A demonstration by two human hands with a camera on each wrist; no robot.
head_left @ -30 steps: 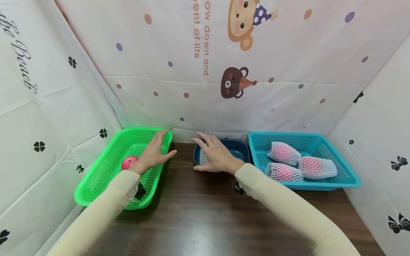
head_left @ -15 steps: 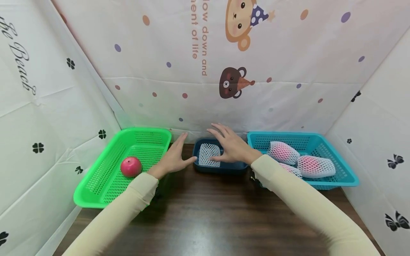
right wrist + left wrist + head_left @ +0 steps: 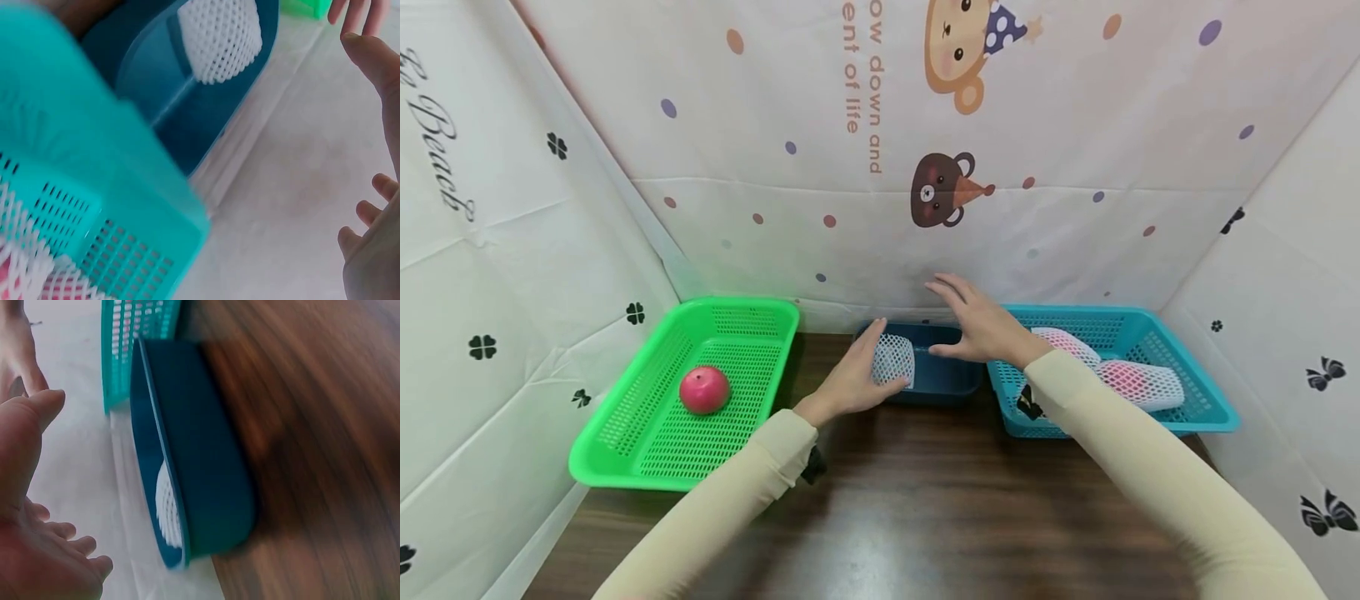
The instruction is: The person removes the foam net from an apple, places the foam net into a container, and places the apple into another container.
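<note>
A white foam net sleeve lies at the left end of a small dark blue bin. In the head view my left hand overlaps that end of the bin, fingers extended and thumb spread, holding nothing. The left wrist view shows this hand beside the bin's rim, with the net inside. My right hand hovers over the gap between the blue bin and the turquoise basket, fingers loosely spread and nothing in them. Several pink fruits in foam nets lie in that basket, partly hidden by my right forearm.
On the left stands a green basket with one bare pink-red round fruit in it. All the containers rest on a dark wooden table. White printed cloth walls off the back and both sides.
Both hands have moved right. The left went from above the green basket to the blue bin; the right went from over the bin towards the turquoise basket, uncovering the foam net.
</note>
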